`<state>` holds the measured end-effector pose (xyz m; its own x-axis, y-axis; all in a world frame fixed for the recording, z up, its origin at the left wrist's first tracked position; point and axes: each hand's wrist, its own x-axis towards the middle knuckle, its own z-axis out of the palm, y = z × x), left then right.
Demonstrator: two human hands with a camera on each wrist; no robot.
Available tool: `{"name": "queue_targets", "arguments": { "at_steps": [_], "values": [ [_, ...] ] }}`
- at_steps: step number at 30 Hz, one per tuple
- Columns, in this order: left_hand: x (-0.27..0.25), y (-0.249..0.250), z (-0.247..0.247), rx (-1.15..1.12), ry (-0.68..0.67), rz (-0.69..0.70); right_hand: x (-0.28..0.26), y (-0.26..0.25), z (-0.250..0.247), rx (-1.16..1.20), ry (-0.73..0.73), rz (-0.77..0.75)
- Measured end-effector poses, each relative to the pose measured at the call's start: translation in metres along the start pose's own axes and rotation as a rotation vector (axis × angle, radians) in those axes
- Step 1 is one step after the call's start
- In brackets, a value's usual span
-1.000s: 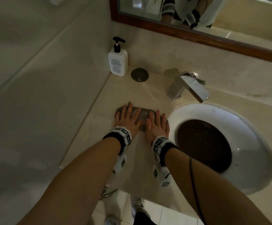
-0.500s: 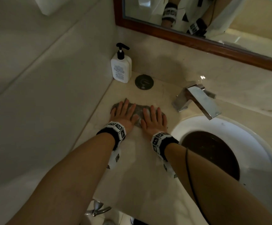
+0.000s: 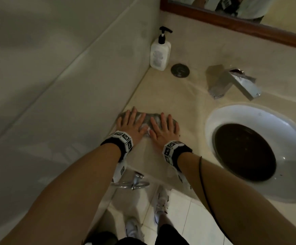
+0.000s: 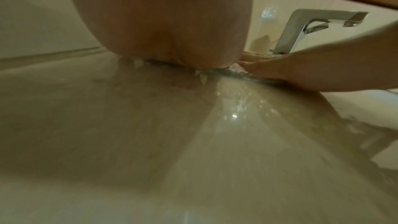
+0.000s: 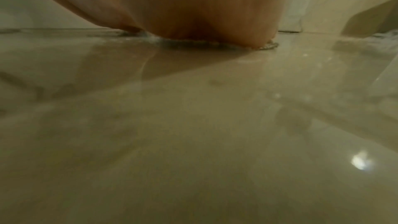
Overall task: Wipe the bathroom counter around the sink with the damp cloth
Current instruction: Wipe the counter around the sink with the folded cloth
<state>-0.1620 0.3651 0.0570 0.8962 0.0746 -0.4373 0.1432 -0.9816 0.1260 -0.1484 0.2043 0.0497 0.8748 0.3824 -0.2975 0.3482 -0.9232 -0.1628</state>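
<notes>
Wall side: your left hand [image 3: 132, 125] lies flat, fingers straight and spread, pressing the left part of the damp cloth [image 3: 148, 118]; it grips nothing.
Cloth: flattened on the counter [image 3: 170, 96] between the side wall and the sink [image 3: 235, 114], nearer the wall, well short of the back corner.
Right of cloth: your right hand [image 3: 163, 129] also flat, fingers extended, pressing the cloth's right part, thumbs almost meeting.
Back corner: soap bottle [image 3: 160, 53] and a round metal cap [image 3: 180, 70], untouched by the cloth.
Faucet [image 3: 232, 82]: stands behind the sink.
Progress (judged): only the left strip is under work; back edge, faucet base and the sink's far side appear left to do.
Wrist views: both show a wet sheen on the counter below the palms and the cloth's edge [image 5: 217, 44] squashed under the palm, unseen from the head.
Head view: alone shows the full layout.
</notes>
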Motion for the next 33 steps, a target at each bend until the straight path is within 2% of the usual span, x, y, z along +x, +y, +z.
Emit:
{"name": "queue_targets", "arguments": {
  "at_steps": [10,16,19,24,33],
  "values": [
    [-0.077,-0.029,0.034,0.036,-0.001,0.0,-0.073,-0.049,0.033,-0.024,0.007,0.005],
    [-0.09,-0.012,0.045,0.025,-0.007,0.042,-0.097,-0.032,0.035,0.012,-0.026,-0.008],
    [-0.084,0.007,0.042,0.015,0.003,0.095,-0.096,-0.016,0.032,0.009,-0.008,-0.013],
    [-0.062,0.045,0.035,0.021,0.02,0.156,-0.082,0.013,0.022,0.065,-0.022,0.062],
    [0.016,0.106,0.009,-0.003,0.018,0.241,-0.034,0.093,-0.006,0.147,0.026,0.161]
  ]
}}
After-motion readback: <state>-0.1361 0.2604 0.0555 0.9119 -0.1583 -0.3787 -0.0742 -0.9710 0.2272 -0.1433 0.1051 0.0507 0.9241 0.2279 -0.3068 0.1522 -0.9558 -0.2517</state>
